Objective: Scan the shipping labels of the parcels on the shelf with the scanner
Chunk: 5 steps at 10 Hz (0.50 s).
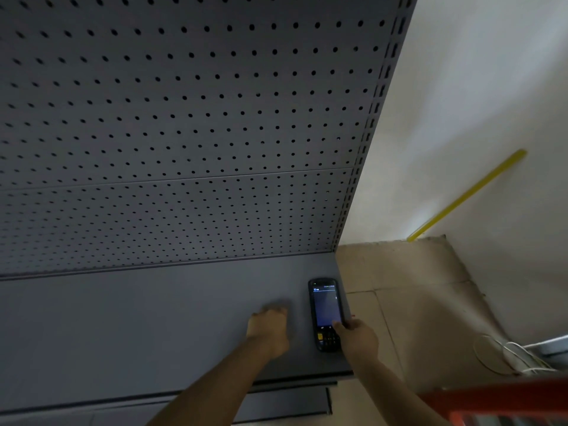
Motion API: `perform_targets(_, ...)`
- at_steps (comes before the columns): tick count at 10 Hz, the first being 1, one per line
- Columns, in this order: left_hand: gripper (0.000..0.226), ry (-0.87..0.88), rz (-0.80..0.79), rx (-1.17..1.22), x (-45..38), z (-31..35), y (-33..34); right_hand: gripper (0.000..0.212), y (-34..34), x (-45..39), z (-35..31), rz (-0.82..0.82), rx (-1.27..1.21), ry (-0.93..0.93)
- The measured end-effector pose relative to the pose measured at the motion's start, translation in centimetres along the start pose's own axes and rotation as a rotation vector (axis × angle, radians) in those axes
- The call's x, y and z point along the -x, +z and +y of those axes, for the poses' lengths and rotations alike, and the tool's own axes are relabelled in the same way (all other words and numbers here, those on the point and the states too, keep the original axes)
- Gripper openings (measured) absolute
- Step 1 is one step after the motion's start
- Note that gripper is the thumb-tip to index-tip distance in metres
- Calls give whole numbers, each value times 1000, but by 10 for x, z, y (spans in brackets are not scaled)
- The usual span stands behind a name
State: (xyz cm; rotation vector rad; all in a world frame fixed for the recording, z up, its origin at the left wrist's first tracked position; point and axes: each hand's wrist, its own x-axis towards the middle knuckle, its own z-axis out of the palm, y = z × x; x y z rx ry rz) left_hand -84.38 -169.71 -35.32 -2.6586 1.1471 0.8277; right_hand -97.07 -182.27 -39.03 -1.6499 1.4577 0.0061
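Right hand (358,336) grips scanner (325,315) low on its right edge, thumb over the keypad; unit lies flat on shelf (153,327). Left hand (270,330) knuckles down just left of it, fingers curled, holding nothing. Lift clear before aiming. No parcels visible. Screen text unreadable.

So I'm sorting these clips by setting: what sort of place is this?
Likely a stockroom or parcel depot: a grey metal shelf with a pegboard back, and a handheld scanner on it under the right hand.
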Motion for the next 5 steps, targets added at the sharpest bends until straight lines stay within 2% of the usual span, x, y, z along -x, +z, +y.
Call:
perform_targets(1,43,-9,2,3,4,1,1,35,-2,0,0,-19,86,-35)
perform_targets(3,45,-33,9,-8,21,5,-4,18,-13,6,4,11,52,-99)
perform_targets(5,45,-70,56,-15,51,13,-16,21,-28,20,3,-40,45,-198)
